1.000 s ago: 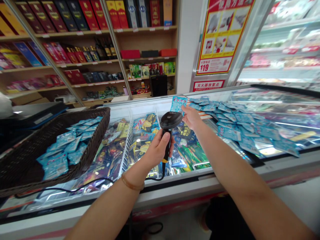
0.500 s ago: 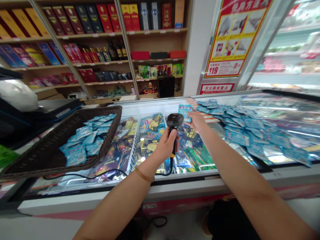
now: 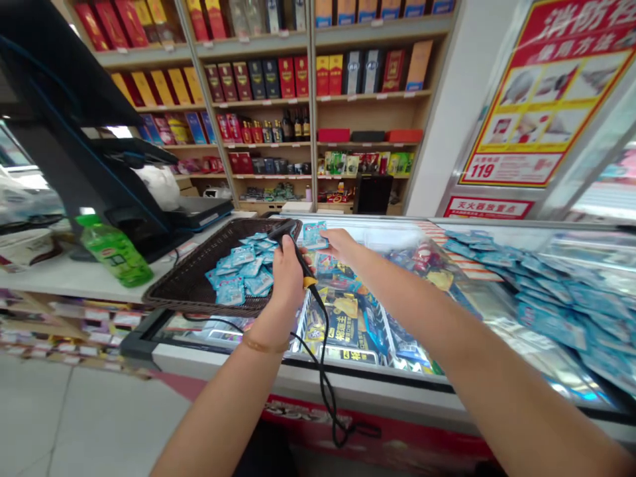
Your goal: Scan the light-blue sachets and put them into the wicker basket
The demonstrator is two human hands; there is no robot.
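Note:
My left hand is wrapped round the handle of a black barcode scanner, its head over the right side of a brown wicker basket. A cable trails from the scanner's yellow-banded end. My right hand pinches a light blue packet by its right edge, just right of the scanner's head. Similar blue packets lie heaped inside the basket. Another large pile of blue packets spreads over the freezer's glass top on the right.
A chest freezer with bagged goods under glass runs across the front. To the left stand a green bottle and a black checkout machine on a white counter. Shelves of boxes line the back wall.
My view has turned left, bringing the bottle and checkout machine in. Both hands have moved left with the scanner and the packet, from over the freezer to the basket's right side.

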